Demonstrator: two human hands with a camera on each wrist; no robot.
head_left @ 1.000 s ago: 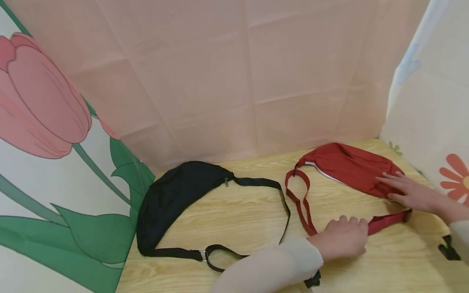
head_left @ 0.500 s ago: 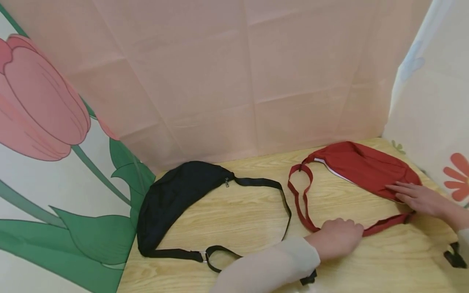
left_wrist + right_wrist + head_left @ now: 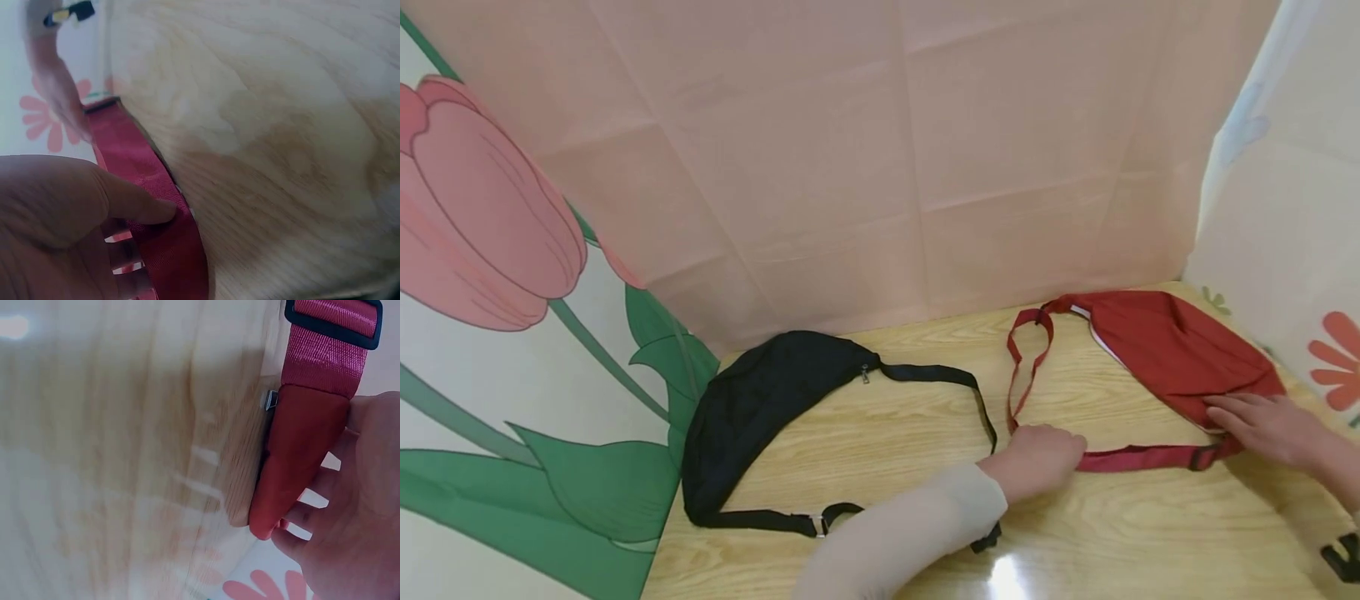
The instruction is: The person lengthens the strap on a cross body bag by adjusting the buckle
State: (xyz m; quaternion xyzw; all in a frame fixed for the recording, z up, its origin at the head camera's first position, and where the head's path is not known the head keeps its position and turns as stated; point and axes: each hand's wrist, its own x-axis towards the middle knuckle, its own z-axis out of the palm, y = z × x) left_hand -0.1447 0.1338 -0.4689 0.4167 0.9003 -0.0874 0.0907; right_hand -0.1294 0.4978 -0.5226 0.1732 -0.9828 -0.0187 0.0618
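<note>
A red waist bag (image 3: 1180,350) lies at the right of the wooden table, its strap looped toward the front. My left hand (image 3: 1043,460) grips the red strap (image 3: 1138,459), which runs nearly straight from there to a black slider (image 3: 1202,457) by the bag's near end. In the left wrist view the thumb of the left hand (image 3: 56,225) lies over the strap (image 3: 178,265), with fingers underneath. My right hand (image 3: 1270,427) rests on the bag's near right end. Seen from the right wrist, extended fingers of the right hand (image 3: 369,506) touch the bag's end (image 3: 300,431).
On the left lies a black waist bag (image 3: 775,408), its black strap (image 3: 928,372) partly hidden under the left sleeve (image 3: 910,525). A pink sheet (image 3: 820,167) stands along the table's back edge. Flower-printed panels (image 3: 1285,250) flank the table (image 3: 1112,542).
My left hand has moved left with the red strap, drawing it straighter. The red bag has shifted right and turned slightly, my right hand staying on its end. The black bag lies as before.
</note>
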